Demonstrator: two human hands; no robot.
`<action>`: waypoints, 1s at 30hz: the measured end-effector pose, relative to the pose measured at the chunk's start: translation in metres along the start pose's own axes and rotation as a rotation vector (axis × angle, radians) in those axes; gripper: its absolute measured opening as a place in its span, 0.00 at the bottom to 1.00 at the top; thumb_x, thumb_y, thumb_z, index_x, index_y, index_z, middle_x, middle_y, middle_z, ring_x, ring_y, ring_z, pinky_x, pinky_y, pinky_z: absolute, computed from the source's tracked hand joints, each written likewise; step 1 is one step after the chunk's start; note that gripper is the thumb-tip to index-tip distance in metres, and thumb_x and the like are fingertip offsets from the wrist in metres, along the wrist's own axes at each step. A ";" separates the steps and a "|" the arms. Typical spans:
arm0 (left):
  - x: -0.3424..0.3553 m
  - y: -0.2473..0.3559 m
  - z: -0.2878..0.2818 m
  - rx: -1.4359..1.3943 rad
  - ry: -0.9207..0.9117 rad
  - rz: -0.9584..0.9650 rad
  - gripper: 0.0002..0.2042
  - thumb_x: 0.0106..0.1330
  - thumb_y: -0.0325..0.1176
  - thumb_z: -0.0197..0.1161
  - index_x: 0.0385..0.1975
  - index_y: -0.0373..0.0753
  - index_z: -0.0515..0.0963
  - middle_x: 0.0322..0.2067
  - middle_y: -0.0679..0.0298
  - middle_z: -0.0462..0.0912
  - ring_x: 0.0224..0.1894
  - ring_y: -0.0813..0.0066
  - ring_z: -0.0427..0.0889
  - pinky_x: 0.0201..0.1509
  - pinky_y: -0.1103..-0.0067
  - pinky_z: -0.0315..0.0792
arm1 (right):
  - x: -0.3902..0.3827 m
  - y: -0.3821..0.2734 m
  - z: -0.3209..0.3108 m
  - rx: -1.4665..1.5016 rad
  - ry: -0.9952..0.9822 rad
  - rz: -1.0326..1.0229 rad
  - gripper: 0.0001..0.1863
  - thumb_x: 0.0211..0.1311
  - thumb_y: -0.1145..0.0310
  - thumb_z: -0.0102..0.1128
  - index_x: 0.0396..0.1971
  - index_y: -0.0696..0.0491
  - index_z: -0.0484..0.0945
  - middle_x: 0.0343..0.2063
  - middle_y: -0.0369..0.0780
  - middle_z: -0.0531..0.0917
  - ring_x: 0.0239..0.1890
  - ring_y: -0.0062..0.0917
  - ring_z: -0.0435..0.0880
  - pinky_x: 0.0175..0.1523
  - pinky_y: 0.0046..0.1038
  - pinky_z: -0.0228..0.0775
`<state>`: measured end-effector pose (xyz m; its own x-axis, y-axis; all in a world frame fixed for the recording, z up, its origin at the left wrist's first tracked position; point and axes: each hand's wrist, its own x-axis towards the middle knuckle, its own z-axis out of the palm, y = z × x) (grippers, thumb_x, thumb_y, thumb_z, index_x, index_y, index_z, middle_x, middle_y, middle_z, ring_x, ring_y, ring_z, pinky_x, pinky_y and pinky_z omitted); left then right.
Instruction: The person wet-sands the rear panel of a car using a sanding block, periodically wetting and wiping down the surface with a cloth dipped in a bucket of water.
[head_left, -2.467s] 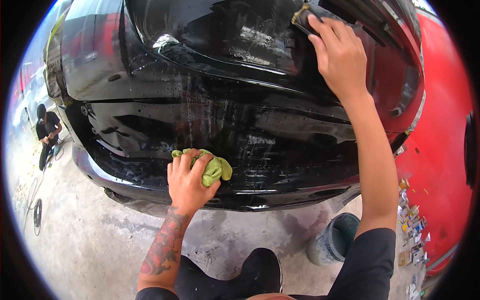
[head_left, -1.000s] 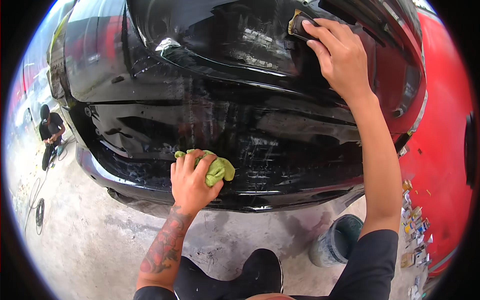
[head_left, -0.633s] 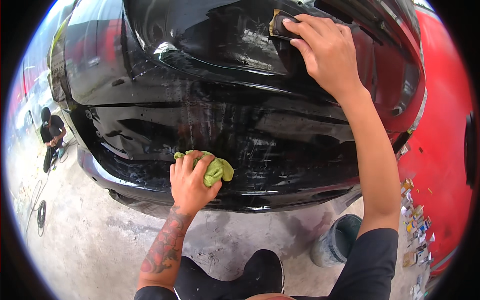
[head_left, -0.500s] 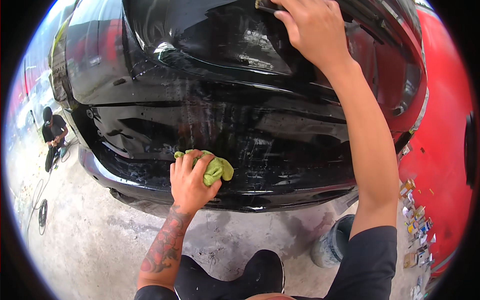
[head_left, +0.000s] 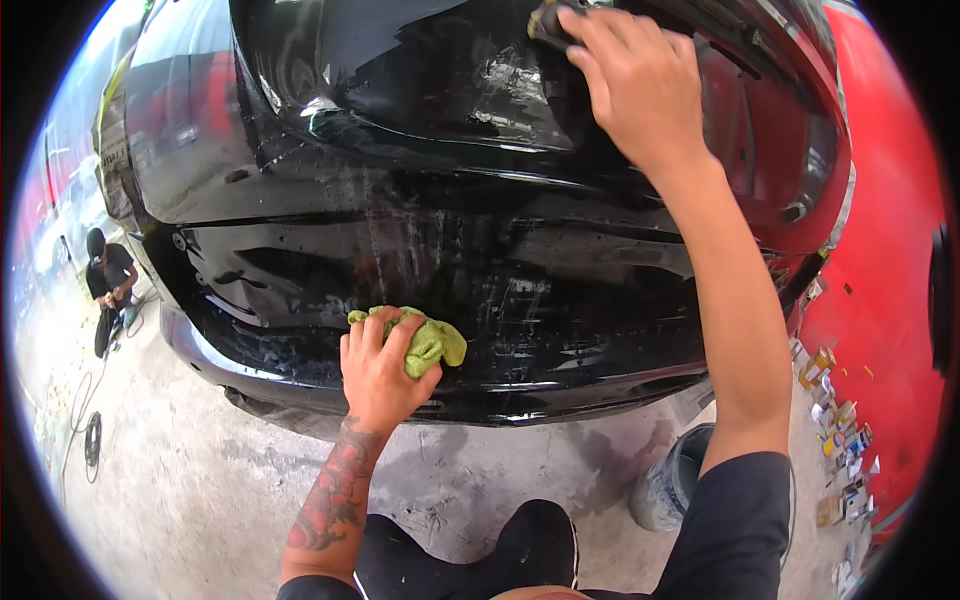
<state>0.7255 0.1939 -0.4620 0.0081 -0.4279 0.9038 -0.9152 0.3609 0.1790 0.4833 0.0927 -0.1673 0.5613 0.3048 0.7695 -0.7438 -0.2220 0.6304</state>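
Observation:
A glossy black car body panel (head_left: 590, 260), wet and streaked with whitish residue, fills the middle. My left hand (head_left: 382, 375) is closed around a crumpled yellow-green cloth (head_left: 438, 346), pressed against the panel just above its lower edge. At the top, my right arm reaches far forward. My right hand (head_left: 645, 90) grips a small dark block (head_left: 547, 24) with a tan edge, held at the upper black surface. Its underside is hidden, and so are some of the fingers around it. Pale wet smears show on the surface left of the block.
A grey bucket (head_left: 662, 490) stands on the concrete floor (head_left: 240, 470) by my right arm. Several small cans and boxes (head_left: 838, 430) line the red surface (head_left: 885, 270) at right. Far left, another person (head_left: 110, 280) crouches near a coiled cable (head_left: 93, 440).
My right hand has shifted slightly right and nearer with the block, more of which now shows. My left hand stays on the cloth in nearly the same place.

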 end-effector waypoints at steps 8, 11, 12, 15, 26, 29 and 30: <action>-0.001 0.001 0.001 0.003 -0.012 -0.005 0.24 0.45 0.34 0.72 0.48 0.44 0.82 0.50 0.61 0.79 0.50 0.56 0.79 0.52 0.63 0.70 | 0.021 -0.004 -0.007 0.013 0.034 0.060 0.15 0.62 0.67 0.66 0.48 0.52 0.84 0.42 0.38 0.85 0.46 0.32 0.82 0.51 0.38 0.67; -0.001 -0.003 0.000 0.003 -0.003 -0.006 0.24 0.45 0.34 0.72 0.48 0.44 0.82 0.50 0.61 0.79 0.50 0.56 0.79 0.52 0.63 0.70 | 0.007 -0.003 -0.009 0.006 0.025 0.049 0.15 0.62 0.67 0.66 0.49 0.52 0.85 0.42 0.39 0.84 0.46 0.33 0.82 0.50 0.38 0.68; 0.000 -0.003 -0.001 0.005 -0.001 -0.003 0.25 0.45 0.34 0.72 0.48 0.44 0.82 0.50 0.61 0.79 0.50 0.56 0.79 0.52 0.63 0.70 | -0.009 0.001 -0.006 -0.017 0.044 0.040 0.16 0.63 0.66 0.67 0.51 0.47 0.85 0.43 0.35 0.84 0.44 0.30 0.82 0.49 0.36 0.68; -0.001 0.000 0.001 0.003 -0.003 0.000 0.25 0.45 0.34 0.72 0.48 0.44 0.82 0.50 0.60 0.79 0.50 0.56 0.79 0.52 0.63 0.70 | -0.008 0.009 0.002 -0.072 0.049 0.050 0.18 0.64 0.64 0.68 0.55 0.41 0.84 0.43 0.31 0.84 0.43 0.27 0.83 0.48 0.34 0.68; 0.001 0.000 0.001 0.005 0.001 0.005 0.25 0.44 0.34 0.72 0.48 0.45 0.82 0.49 0.61 0.79 0.50 0.56 0.79 0.52 0.64 0.70 | 0.014 0.000 -0.008 -0.026 0.058 0.098 0.16 0.59 0.66 0.68 0.47 0.52 0.85 0.39 0.39 0.83 0.44 0.34 0.81 0.48 0.39 0.68; 0.000 0.002 0.003 -0.003 -0.008 -0.005 0.24 0.44 0.34 0.72 0.47 0.45 0.82 0.49 0.61 0.79 0.49 0.56 0.79 0.51 0.63 0.70 | 0.022 0.002 0.000 -0.011 0.080 0.127 0.16 0.59 0.66 0.68 0.47 0.51 0.85 0.40 0.40 0.83 0.45 0.33 0.82 0.49 0.39 0.68; 0.000 0.002 0.003 -0.005 -0.010 -0.005 0.24 0.44 0.34 0.72 0.47 0.45 0.82 0.49 0.61 0.79 0.49 0.56 0.79 0.51 0.63 0.70 | 0.017 0.004 0.000 -0.012 0.078 0.127 0.16 0.59 0.66 0.68 0.47 0.51 0.85 0.40 0.40 0.83 0.45 0.33 0.82 0.49 0.39 0.68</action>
<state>0.7221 0.1919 -0.4627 0.0084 -0.4377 0.8991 -0.9132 0.3630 0.1853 0.4897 0.0973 -0.1520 0.4327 0.3462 0.8324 -0.8116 -0.2525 0.5269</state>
